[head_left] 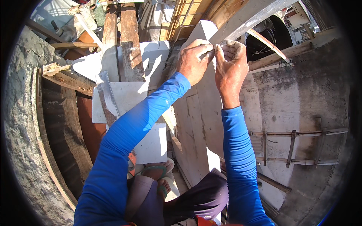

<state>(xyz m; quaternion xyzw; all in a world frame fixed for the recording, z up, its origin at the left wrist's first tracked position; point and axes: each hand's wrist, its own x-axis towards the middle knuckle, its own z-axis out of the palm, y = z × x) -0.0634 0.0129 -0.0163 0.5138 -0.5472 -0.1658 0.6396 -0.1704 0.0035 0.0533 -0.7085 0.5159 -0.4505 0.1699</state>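
At far left stands a rough grey wall (20, 113); right of it, a toothed handsaw (107, 94) lies tilted across a white block (130, 96), with weathered planks (131, 41) on the far side. Next, the left hand (195, 62) is at the far end of a pale block wall (200, 120), its fingers curled narrow toward the thumb. That wall runs from near to far between the forearms. Just right, the right hand (230, 67) faces it, fingers bent and thumb raised; I cannot tell what either hand's fingertips pinch. Farther right, a ladder-like wooden frame (291, 147) lies along a stained surface (316, 86).
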